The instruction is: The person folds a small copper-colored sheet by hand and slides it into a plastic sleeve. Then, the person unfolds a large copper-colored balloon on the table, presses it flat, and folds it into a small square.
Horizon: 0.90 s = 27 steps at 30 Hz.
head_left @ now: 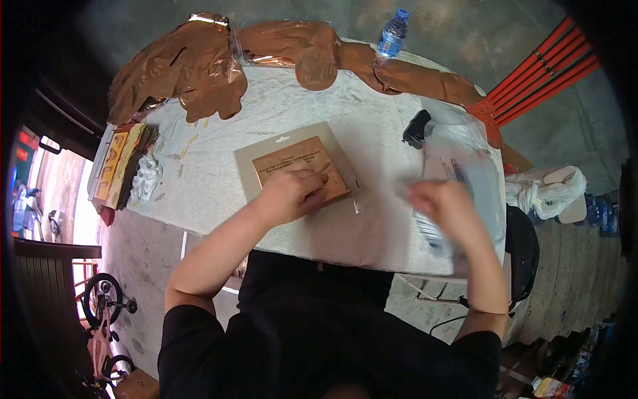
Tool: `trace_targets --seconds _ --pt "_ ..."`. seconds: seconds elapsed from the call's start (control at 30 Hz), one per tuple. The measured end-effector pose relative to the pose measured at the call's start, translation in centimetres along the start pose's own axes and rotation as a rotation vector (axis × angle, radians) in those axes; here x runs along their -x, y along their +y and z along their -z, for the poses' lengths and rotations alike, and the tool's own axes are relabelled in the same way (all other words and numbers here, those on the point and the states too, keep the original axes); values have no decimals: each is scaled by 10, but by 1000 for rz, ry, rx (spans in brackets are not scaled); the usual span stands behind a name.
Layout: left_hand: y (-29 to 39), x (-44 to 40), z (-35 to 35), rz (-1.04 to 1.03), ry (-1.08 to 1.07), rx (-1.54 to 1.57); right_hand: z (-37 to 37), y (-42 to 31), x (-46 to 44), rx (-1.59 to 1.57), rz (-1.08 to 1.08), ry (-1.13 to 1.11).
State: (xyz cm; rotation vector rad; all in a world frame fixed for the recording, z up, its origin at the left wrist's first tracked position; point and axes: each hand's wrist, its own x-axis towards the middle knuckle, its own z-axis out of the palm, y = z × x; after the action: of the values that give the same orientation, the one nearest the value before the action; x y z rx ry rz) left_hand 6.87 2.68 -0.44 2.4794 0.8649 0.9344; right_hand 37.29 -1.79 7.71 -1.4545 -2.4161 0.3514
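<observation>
A flat copper-coloured foil packet (282,162) with dark printed text lies on a grey-beige backing card (335,143) with a hang hole at its top edge. My left hand (296,193) rests on the lower part of the packet, its fingers curled in and pressing it down against the card. To the right, my right hand (442,203) is smeared by motion above a stack of clear plastic bags (475,179). Its fingertips are too blurred to show whether anything is in them. A black object (417,128) of unclear kind lies beside the bags.
Crumpled copper foil balloons (179,63) line the table's far edge. A water bottle (393,33) stands there too. Yellow-and-red boxes (116,166) and crumpled white plastic (147,178) lie at the left edge. Red poles (541,70) reach in at upper right.
</observation>
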Motion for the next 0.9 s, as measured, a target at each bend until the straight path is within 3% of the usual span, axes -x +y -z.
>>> trace_targets --seconds 0.2,0.4,0.7,0.8,0.9 --pt "-2 1 -1 10 -7 8 -59 -31 -5 -9 120 -68" --pt "-5 1 -1 4 -21 3 -65 -40 -14 -47 159 129" --pt "-3 1 -1 9 -22 1 -105 -26 -35 306 194 147" --pt "-5 1 -1 21 -23 14 -96 -32 -37 177 129 192" --pt "-6 1 -1 16 -17 31 -69 -34 -26 -21 51 84"
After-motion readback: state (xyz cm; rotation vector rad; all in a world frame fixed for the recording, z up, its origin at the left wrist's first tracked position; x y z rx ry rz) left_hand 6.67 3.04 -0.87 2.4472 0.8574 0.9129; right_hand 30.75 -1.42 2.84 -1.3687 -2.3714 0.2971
